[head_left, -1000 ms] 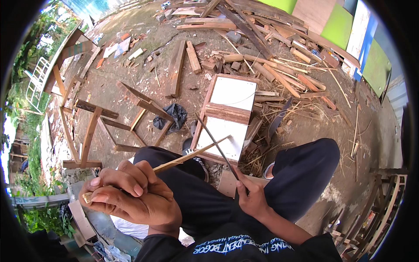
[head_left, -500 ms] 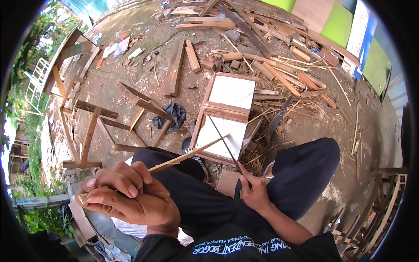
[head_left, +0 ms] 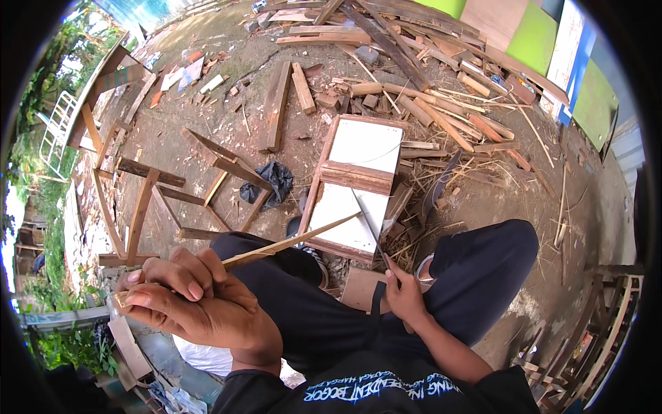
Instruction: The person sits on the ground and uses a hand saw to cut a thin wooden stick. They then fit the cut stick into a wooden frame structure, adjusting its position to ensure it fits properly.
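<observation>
1. The framed white panel (head_left: 355, 178) lay flat on the ground in front of the person; the pale stick (head_left: 289, 241) slanted up toward its near half, the tip seen over the white surface.
2. The left hand (head_left: 196, 297), to the near left of the panel, was curled firmly around the stick; the butt poked out past the thumb, and much of that end was hidden by the fingers.
3. The right hand (head_left: 405, 297), to the near right of the panel, was wrapped around a long dark knife (head_left: 370, 226); the blade crossed the stick's tip in view, though contact could not be made out.
4. As for progress, the stick looked already reduced to a slim, tapering strip; whether any wood was left to come off could not be judged.
5. Slivers (head_left: 407, 255) littered the ground just right of the panel; loose sticks (head_left: 445, 125) lay beyond its right side; a black plastic bag (head_left: 276, 183) and wooden frames (head_left: 143, 207) were on its left.
</observation>
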The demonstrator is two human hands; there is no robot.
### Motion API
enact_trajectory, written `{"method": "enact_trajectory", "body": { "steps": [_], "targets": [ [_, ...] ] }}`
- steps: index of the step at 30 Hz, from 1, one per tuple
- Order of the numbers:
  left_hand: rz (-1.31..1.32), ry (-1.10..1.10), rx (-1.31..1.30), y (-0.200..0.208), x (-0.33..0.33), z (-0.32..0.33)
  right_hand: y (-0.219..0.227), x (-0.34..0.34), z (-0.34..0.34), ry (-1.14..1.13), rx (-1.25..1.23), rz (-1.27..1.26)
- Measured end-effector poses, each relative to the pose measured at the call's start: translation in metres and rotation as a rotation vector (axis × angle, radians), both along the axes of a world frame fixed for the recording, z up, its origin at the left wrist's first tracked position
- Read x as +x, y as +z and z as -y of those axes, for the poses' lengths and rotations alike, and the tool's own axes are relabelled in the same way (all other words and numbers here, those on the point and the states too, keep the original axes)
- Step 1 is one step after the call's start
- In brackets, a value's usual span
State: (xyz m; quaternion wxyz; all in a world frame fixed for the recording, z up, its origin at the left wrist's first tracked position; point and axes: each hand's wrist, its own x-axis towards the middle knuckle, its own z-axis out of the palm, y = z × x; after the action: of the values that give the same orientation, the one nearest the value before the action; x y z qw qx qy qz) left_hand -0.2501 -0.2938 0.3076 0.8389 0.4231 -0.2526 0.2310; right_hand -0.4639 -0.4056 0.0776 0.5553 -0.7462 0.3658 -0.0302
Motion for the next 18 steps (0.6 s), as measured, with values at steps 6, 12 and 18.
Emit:
{"method": "enact_trajectory", "body": {
  "steps": [6, 12, 18],
  "targets": [
    [-0.024, -0.014, -0.009, -0.006, 0.023, -0.010, -0.001, -0.001, 0.004, -0.029, 0.012, 0.014],
    [-0.288, -0.079, -0.236, -0.034, 0.116, -0.059, 0.008, -0.011, 0.036, -0.046, 0.226, 0.088],
    [-0.459, -0.193, -0.513, -0.084, 0.181, -0.109, 0.071, 0.048, 0.113, 0.041, -0.184, 0.224]
  ]
}}
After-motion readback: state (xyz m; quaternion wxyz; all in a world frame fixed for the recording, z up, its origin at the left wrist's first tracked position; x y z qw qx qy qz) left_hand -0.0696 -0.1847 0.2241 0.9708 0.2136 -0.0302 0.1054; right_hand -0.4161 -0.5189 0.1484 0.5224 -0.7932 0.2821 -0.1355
